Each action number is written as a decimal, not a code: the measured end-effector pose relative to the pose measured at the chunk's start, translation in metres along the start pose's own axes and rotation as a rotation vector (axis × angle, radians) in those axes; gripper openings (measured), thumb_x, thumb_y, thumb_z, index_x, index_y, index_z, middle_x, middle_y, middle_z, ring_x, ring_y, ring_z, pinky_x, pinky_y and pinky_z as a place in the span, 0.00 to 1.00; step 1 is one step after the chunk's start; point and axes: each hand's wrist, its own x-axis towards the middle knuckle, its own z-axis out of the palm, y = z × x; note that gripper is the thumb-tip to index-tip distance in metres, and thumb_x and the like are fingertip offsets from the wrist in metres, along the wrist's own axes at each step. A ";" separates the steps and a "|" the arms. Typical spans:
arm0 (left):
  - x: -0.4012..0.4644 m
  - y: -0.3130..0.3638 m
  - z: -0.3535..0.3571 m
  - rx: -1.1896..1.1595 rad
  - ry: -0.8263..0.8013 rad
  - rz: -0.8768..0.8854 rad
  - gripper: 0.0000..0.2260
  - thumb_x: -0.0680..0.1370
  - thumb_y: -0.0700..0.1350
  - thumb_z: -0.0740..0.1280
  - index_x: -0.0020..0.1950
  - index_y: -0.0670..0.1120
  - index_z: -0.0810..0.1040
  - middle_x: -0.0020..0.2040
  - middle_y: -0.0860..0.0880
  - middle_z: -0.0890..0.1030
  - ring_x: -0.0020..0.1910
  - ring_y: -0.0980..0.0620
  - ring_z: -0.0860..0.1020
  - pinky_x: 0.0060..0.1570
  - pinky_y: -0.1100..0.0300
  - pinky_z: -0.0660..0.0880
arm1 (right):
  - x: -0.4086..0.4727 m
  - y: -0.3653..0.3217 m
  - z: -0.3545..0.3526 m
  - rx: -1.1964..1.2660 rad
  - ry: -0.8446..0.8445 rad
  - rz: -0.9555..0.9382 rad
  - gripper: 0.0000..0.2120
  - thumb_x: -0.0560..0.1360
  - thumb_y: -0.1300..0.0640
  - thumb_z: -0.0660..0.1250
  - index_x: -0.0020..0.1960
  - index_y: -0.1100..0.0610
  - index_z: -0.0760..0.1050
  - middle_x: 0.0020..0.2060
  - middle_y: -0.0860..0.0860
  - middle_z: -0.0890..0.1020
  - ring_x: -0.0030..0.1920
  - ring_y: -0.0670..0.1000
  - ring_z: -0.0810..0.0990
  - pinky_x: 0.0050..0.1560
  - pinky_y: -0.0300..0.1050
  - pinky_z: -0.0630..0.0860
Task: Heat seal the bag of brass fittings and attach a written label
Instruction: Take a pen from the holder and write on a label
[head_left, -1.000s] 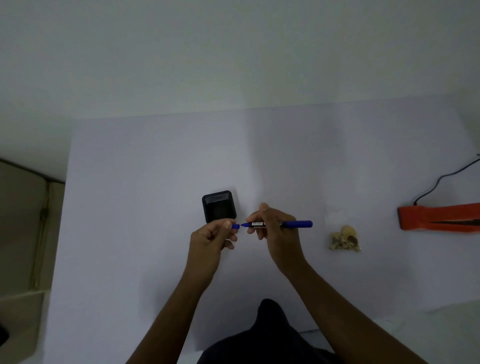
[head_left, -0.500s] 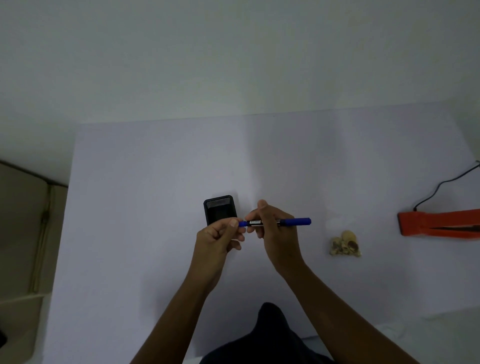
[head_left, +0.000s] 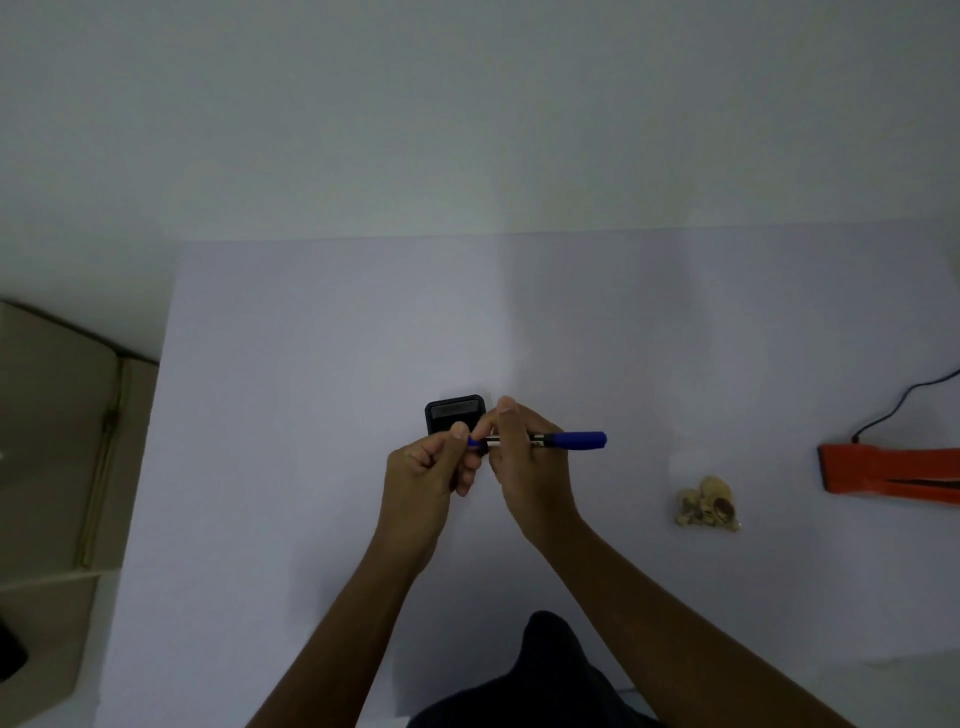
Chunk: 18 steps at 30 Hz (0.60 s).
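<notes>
Dark clothing shows at the desk's near edge, both bare forearms reaching out over the pale desk.

Left hand: fingers curled, thumb and forefinger pinched on the blue cap end of the pen. Whether the cap is fully seated cannot be told; the fingers cover the joint.

Right hand: fingers closed around the pen's middle, over its silver band. The pen lies level, running left to right, its blue tail sticking out past the right hand toward the desk's right edge. Both hands held above the desk's middle, almost touching each other.

Bag: small, clear, brass fittings bunched inside. It lies flat on the desk, right of the hands and apart from them, nearer the right edge. No hand touches it.

Sealer: orange, at the right edge, partly cut off by the frame. Black cord runs from its far side off to the right.

Box: small, black, rounded corners, just beyond the left hand and partly hidden by it. Its contents cannot be made out.

Far edge of the desk meets a plain wall.
</notes>
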 end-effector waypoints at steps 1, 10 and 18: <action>0.004 0.002 -0.005 0.037 0.013 0.020 0.16 0.82 0.47 0.61 0.43 0.40 0.83 0.32 0.47 0.80 0.30 0.54 0.75 0.33 0.63 0.74 | 0.003 0.000 0.001 -0.027 -0.057 -0.015 0.17 0.84 0.61 0.58 0.39 0.61 0.76 0.24 0.45 0.78 0.25 0.41 0.74 0.30 0.31 0.70; 0.057 0.018 -0.067 0.625 0.287 0.298 0.12 0.81 0.48 0.65 0.43 0.43 0.83 0.34 0.48 0.82 0.33 0.53 0.80 0.37 0.66 0.76 | 0.033 0.046 -0.004 -0.186 0.155 0.193 0.12 0.83 0.48 0.61 0.53 0.56 0.77 0.37 0.50 0.77 0.31 0.41 0.72 0.33 0.34 0.71; 0.085 -0.026 -0.050 0.821 0.186 0.187 0.15 0.80 0.49 0.67 0.40 0.39 0.81 0.32 0.45 0.80 0.30 0.46 0.78 0.35 0.50 0.78 | 0.037 0.092 -0.008 -0.461 0.142 0.219 0.07 0.82 0.55 0.64 0.56 0.55 0.78 0.43 0.48 0.81 0.41 0.42 0.78 0.38 0.28 0.72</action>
